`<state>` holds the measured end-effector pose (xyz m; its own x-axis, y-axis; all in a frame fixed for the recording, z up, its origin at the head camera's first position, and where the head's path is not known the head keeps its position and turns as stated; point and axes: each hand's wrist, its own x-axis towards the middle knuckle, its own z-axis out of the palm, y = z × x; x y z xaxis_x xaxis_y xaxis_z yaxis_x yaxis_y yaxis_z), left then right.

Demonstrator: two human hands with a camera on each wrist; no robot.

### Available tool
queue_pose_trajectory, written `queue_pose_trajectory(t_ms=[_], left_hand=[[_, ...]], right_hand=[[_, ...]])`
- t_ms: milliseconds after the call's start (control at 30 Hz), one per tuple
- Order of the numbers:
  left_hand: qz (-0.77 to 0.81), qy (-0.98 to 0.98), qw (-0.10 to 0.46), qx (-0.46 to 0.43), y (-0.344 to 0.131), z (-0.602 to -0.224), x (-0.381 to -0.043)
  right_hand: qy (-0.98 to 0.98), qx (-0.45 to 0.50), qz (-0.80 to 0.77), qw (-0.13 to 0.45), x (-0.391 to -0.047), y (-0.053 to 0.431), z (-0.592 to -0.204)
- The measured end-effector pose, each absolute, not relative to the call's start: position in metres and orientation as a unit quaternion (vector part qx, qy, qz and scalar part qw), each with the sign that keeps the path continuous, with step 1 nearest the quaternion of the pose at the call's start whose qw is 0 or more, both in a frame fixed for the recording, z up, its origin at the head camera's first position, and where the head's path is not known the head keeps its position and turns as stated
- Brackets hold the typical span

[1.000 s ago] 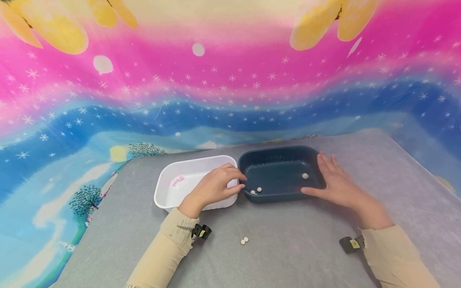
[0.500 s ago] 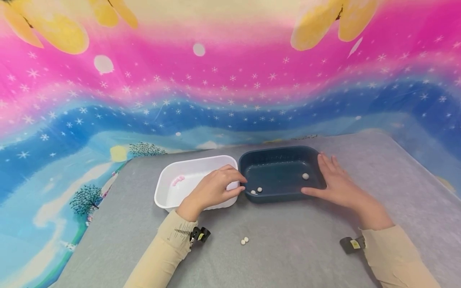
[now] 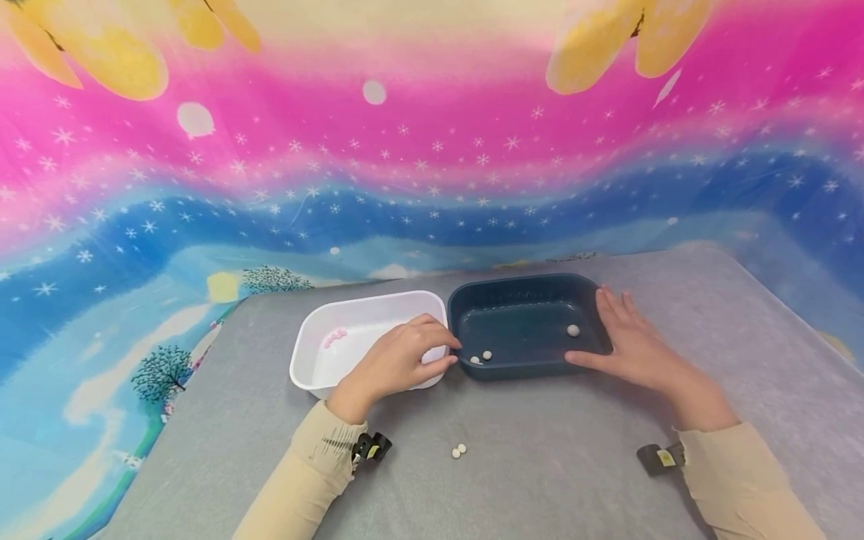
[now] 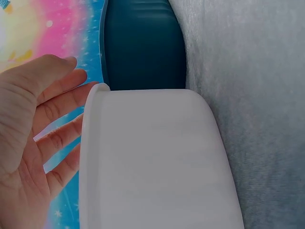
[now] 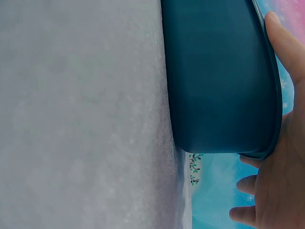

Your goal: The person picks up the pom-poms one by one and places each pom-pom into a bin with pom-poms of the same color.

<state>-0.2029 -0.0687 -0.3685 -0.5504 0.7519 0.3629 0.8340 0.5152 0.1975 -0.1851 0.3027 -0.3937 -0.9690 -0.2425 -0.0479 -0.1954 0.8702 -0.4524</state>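
Observation:
My left hand [image 3: 398, 356] hovers over the right end of a white plastic basin [image 3: 367, 302], its fingertips right where that basin meets a dark teal basin [image 3: 520, 372]. In the left wrist view its fingers are spread and loosely bent, with nothing between thumb and fingers. Against the teal basin's right end rests my right hand [image 3: 637, 352], fingers straight along the side and thumb over the front rim. Inside the teal basin lie a larger white ball [image 3: 573, 330] at the right and two small white balls [image 3: 487, 355] at the front left corner.
Small pink pieces [image 3: 335, 337] lie at the left inside the white basin. Two small white balls [image 3: 456, 453] sit together on the grey tablecloth [image 3: 540, 465], in front of the basins. A colourful patterned backdrop [image 3: 432, 165] hangs behind the table.
My left hand and wrist have shifted slightly down and left, and the thumb has moved a little away from the index finger. The right hand and both basins stay in place.

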Motion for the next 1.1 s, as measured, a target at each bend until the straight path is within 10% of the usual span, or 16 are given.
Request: queue_pose_trajectory(t_ms=[1100], left_hand=[[-0.178,-0.848,0.127,-0.483,-0.071,-0.369,-0.183]], right_hand=[[0.965,-0.11,-0.231,0.057,-0.186,0.302,-0.393]])
